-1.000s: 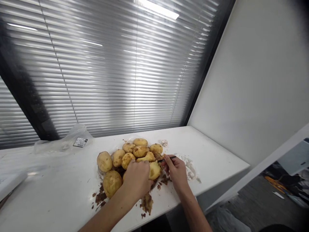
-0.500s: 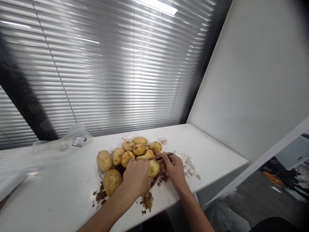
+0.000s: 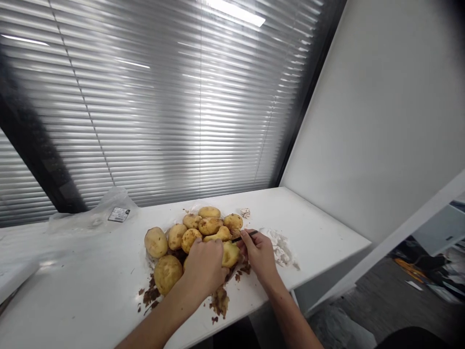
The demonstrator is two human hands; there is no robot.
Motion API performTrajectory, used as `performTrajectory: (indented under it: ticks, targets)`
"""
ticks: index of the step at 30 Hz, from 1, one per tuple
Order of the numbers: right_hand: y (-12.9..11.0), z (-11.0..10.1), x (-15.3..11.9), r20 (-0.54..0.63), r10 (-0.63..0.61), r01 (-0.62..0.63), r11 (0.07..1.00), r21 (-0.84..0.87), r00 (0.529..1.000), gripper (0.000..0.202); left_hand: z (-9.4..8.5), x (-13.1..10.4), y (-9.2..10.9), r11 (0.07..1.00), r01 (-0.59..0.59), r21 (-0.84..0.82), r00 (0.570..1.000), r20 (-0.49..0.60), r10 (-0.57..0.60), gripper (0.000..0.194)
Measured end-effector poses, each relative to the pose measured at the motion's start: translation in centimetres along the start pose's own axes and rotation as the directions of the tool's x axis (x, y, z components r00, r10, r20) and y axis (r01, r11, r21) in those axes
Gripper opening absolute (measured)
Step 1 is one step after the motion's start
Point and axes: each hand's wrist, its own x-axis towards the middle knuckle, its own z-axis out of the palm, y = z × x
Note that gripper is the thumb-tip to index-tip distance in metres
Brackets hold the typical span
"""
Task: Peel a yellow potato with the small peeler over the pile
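The left hand [image 3: 205, 266], knuckles uppermost, is curled around the left side of a pale, peeled-looking potato [image 3: 230, 255]; how its fingertips sit cannot be told, as the hand itself covers them. The right hand [image 3: 259, 254] pinches a thin black tool [image 3: 249, 236] between thumb and fingers, with the tool's far end at the upper right edge of that potato, though whether the two touch is too small to tell. The held potato is at the near right side of a heap of potatoes, over the table [image 3: 83, 286]

Just behind it lies a knobbly yellow potato [image 3: 219, 234], and behind that a brown-patched potato [image 3: 210, 226]. Left of the left hand sits a large round potato [image 3: 167, 275], with a paler potato [image 3: 156, 242] behind it. Clear plastic shows around the edges of the heap. Brown peelings [image 3: 220, 301] lie in front of the hands, and more dark scraps [image 3: 150, 293] lie near the large round potato

Beside the right hand is a crumpled white tissue [image 3: 280, 249]; a smaller stained wad [image 3: 245, 213] lies beyond the heap. Farther left, a clear plastic bag [image 3: 96, 215] with a printed label [image 3: 118, 214] rests before the closed blinds [image 3: 181, 121]
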Motion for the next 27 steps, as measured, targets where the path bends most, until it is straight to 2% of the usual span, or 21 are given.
performTrajectory:
  ticks: [3,8,14,19,24,27]
  targets:
    - [0.03,0.14,0.13,0.043,0.01,-0.011,1.0,0.028,0.999,0.047,0.12,0.03,-0.05,1.0,-0.006,0.007,1.0,-0.022,0.007,0.027]
    - [0.17,-0.57,0.5,-0.03,0.03,-0.029,1.0,0.008,0.999,0.045,0.26,0.07,-0.08,1.0,0.006,-0.012,1.0,-0.01,-0.006,0.028]
    - [-0.21,-0.27,0.44,0.059,0.016,-0.018,0.999,0.044,0.998,0.046,0.15,0.09,-0.05,1.0,0.013,-0.001,1.0,-0.003,-0.013,0.029]
    - [-0.05,-0.45,0.55,-0.076,0.013,-0.016,0.999,-0.038,0.997,0.044,-0.09,0.07,0.04,1.0,0.023,-0.016,1.0,0.012,-0.022,0.027]
    - [0.04,-0.14,0.37,0.04,0.007,-0.009,0.999,0.052,0.999,0.045,-0.18,0.05,0.2,0.999,0.05,-0.006,0.998,0.032,-0.05,0.03]
    - [0.17,-0.11,0.35,-0.031,-0.019,0.017,0.999,-0.043,0.999,0.045,0.1,0.06,0.16,0.999,0.041,-0.016,0.999,0.018,-0.04,0.03]
